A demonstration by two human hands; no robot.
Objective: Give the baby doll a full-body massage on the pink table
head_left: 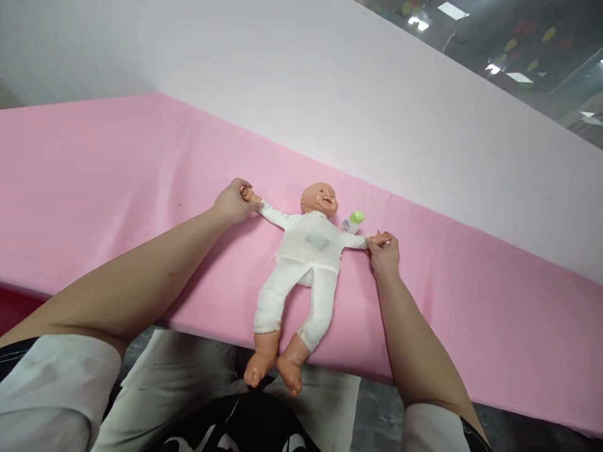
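A baby doll (pixel 308 248) with a white cloth body and plastic head, hands and feet lies on its back. Its arms are stretched out to both sides, and its feet hang over the near edge of the pink surface. My left hand (pixel 235 202) is closed around the doll's hand and wrist on the left. On the other side, my right hand (pixel 384 254) pinches the doll's other hand at the wrist. Beside the doll's head, partly behind its arm, lies a small white bottle (pixel 352 222) with a green cap.
The pink-covered table (pixel 461 301) runs across the view, its near edge just in front of my legs. Behind it rises a plain white wall or panel (pixel 292 81). Ceiling lights and coloured shapes show beyond at the upper right.
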